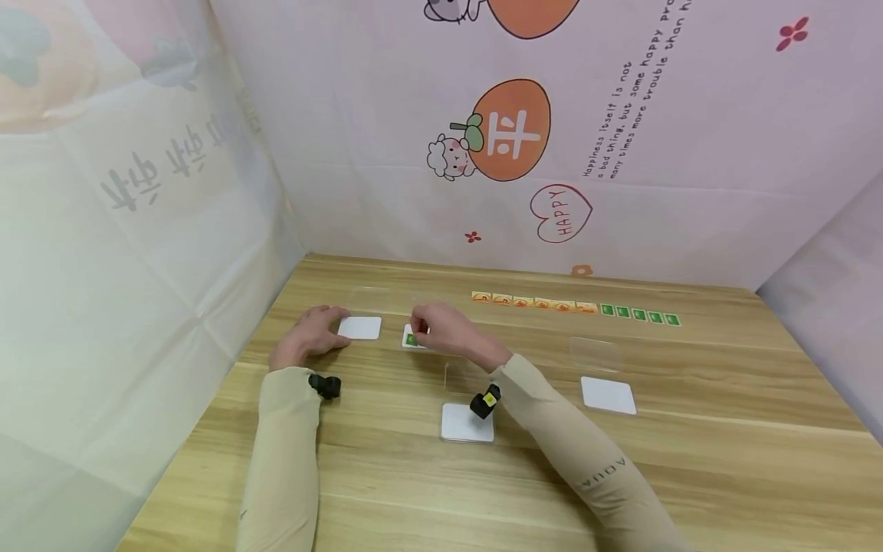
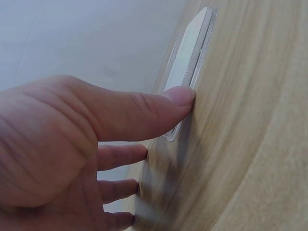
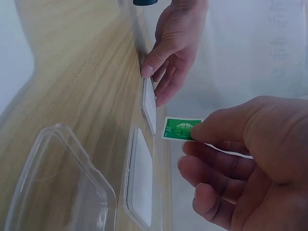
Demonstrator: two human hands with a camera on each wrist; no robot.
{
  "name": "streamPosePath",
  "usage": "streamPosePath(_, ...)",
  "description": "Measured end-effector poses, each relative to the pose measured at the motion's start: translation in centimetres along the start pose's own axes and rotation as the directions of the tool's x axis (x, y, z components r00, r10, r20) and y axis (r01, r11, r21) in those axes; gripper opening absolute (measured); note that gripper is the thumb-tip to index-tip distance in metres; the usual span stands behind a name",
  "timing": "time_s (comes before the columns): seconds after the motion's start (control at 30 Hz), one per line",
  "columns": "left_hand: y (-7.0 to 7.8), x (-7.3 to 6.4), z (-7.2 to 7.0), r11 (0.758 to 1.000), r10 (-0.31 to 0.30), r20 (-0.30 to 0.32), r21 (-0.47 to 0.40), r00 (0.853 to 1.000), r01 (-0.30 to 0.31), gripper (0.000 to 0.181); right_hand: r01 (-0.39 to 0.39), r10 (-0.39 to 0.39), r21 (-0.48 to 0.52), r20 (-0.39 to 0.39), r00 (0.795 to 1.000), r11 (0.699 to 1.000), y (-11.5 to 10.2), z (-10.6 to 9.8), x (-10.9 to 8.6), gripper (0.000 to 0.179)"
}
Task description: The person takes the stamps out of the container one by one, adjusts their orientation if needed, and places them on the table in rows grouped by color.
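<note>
Between thumb and forefinger my right hand [image 1: 444, 326] pinches a small green stamp [image 3: 179, 129] with a white border and a globe design. In the head view it hangs over a stack of white cards [image 1: 407, 343] in a clear case; in the right wrist view its free end points toward the left hand. My left hand [image 1: 310, 333] rests at the left end of another white card stack [image 1: 362, 328]. Its thumb [image 2: 180, 98] touches that case's edge, and the other fingers stretch loosely out on the far side, their tips at the wood.
Clear plastic lids [image 1: 595, 354] lie about the wooden table [image 1: 386, 491]. Two more white card stacks sit to the right, one [image 1: 608, 395] beyond the right forearm. A row of orange stamps [image 1: 543, 304] and green stamps [image 1: 640, 314] runs along the back, before a printed cloth wall [image 1: 386, 207].
</note>
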State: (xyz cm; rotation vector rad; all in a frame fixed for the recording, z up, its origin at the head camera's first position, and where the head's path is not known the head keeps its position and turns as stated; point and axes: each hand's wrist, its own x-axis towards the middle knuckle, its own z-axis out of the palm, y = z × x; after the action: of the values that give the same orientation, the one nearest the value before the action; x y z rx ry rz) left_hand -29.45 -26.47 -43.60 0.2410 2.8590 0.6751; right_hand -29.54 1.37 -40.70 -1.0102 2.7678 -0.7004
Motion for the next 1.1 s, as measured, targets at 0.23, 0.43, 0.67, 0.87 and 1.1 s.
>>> streamPosePath(0.23,0.1,0.0,0.0,1.000,-0.006,0.011,0.003,1.000,0.006,0.059,-0.006,0.006,0.008,-0.016,1.000,1.000,0.9,-0.5,-0.9,0.007)
streamPosePath(0.43,0.1,-0.2,0.0,1.000,-0.006,0.007,0.001,1.000,0.006,0.060,-0.033,0.034,0.030,-0.039,0.999,0.999,1.6,-1.5,-1.7,0.005)
streamPosePath(0.67,0.2,-0.3,0.0,1.000,-0.015,0.008,-0.006,1.000,0.015,0.060,-0.035,0.037,0.032,-0.062,0.997,0.999,2.4,-2.2,-2.5,0.006)
streamPosePath(0.87,0.4,-0.3,0.1,1.000,-0.017,0.005,-0.010,1.000,0.017,0.059,-0.043,0.046,0.037,-0.067,0.997,0.998,3.4,-2.5,-3.3,0.007)
streamPosePath(1.1,0.4,-0.4,0.1,1.000,-0.005,-0.012,-0.005,1.000,0.005,0.059,-0.075,0.079,0.057,-0.073,0.994,0.996,3.8,-3.0,-4.1,0.005)
